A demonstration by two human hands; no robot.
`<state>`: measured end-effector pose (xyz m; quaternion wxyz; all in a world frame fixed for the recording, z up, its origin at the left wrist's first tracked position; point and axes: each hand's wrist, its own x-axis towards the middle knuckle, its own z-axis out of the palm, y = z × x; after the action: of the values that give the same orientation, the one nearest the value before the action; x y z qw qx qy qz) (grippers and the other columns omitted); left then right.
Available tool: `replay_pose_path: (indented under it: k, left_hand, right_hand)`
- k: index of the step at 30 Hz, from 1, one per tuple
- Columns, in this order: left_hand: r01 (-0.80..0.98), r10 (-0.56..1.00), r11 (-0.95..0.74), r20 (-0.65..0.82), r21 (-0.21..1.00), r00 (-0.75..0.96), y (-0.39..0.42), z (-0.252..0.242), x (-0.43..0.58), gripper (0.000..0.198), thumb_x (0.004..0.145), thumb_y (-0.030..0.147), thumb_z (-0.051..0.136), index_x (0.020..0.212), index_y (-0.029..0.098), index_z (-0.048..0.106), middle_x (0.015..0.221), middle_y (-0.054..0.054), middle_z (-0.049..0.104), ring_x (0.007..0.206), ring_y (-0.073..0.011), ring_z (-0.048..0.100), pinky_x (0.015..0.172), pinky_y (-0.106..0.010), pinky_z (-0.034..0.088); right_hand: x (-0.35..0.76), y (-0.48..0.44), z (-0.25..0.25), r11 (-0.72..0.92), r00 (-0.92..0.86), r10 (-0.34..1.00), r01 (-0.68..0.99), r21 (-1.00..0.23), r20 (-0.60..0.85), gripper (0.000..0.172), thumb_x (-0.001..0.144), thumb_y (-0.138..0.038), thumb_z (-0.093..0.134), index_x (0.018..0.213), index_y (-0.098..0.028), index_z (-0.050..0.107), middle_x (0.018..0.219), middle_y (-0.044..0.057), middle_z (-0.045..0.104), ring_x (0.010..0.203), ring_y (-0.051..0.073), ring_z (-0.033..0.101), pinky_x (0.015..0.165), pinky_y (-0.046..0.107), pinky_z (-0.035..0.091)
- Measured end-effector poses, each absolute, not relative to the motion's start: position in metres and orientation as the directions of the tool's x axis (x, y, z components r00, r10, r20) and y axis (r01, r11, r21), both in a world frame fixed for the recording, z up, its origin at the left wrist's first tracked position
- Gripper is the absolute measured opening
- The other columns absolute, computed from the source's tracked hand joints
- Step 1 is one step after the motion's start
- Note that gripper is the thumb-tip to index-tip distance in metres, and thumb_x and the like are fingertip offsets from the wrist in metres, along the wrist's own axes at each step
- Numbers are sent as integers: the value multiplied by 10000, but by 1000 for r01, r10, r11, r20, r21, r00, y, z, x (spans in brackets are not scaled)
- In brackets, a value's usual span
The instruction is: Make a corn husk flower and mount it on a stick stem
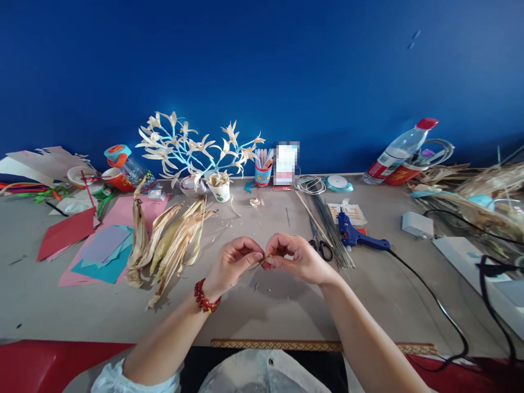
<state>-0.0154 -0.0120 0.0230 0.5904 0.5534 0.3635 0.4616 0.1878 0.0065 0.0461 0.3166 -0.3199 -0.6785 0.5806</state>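
My left hand (pixel 235 262), with red beads at the wrist, pinches a thin straw-coloured strip (pixel 257 265) between thumb and forefinger. Fingertip to fingertip with it, my right hand (pixel 301 262) pinches the same strip; most of the piece is hidden by the fingers. Both hands are just above the table (pixel 262 319). Left of them lie dried corn husks (pixel 178 245) in a loose bundle. Black-handled scissors (pixel 325 251) and a bundle of thin wires (pixel 333 234) lie close to the right hand. Small husk scraps are scattered around.
White husk flowers on blue stems stand in a small white pot (pixel 221 191) at the back. A blue glue gun (pixel 360 232) lies at right, its black cord trailing to the front edge. Coloured paper (pixel 102 248) lies at left. A tilted bottle (pixel 395 155) is at back right.
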Motion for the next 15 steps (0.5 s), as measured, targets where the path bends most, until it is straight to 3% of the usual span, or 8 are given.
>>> replay_pose_path:
  k: [2,5,8,10,12,15]
  left_hand:
    - [29,930,-222,203,975,306,-12,27,-19,98,861,299,697,867,206,728,831,-66,753,786,-212,694,786,-343,530]
    - [261,862,-480,395,837,319,-14,31,-20,143,779,209,770,914,256,759,887,-56,772,854,-240,683,1017,-432,433]
    - [361,837,-546,471,756,278,-17,33,-17,156,815,165,716,917,278,752,856,-37,771,805,-227,665,1054,-443,390]
    - [370,870,-490,418,790,261,-19,33,-15,97,858,189,666,877,254,735,816,-41,753,781,-214,646,967,-401,436]
    - [304,926,-347,274,887,259,-19,34,-15,96,890,252,637,835,219,708,783,-50,730,756,-200,628,823,-338,467]
    - [37,946,-19,6,999,325,-17,31,-14,187,907,334,624,809,178,655,726,-49,697,699,-172,610,692,-279,444]
  right_hand:
    - [187,8,45,147,-569,820,96,-984,67,143,878,-296,654,856,-160,616,744,18,684,648,117,569,587,220,417]
    - [187,10,44,167,-520,851,124,-978,79,111,845,-258,664,824,-159,617,666,-14,620,595,103,514,553,209,382]
    - [187,11,42,133,-517,854,97,-986,65,115,832,-260,664,820,-159,611,649,-18,609,582,102,511,552,209,385]
    - [187,11,42,113,-523,851,82,-990,54,122,833,-265,663,830,-157,607,663,-10,620,593,105,519,563,212,391]
    - [187,10,42,101,-526,849,73,-992,48,136,840,-276,662,837,-153,604,675,-3,624,601,106,517,564,214,386]
    - [188,9,42,89,-541,840,51,-995,47,177,859,-315,659,841,-148,602,680,-1,605,610,108,508,562,217,375]
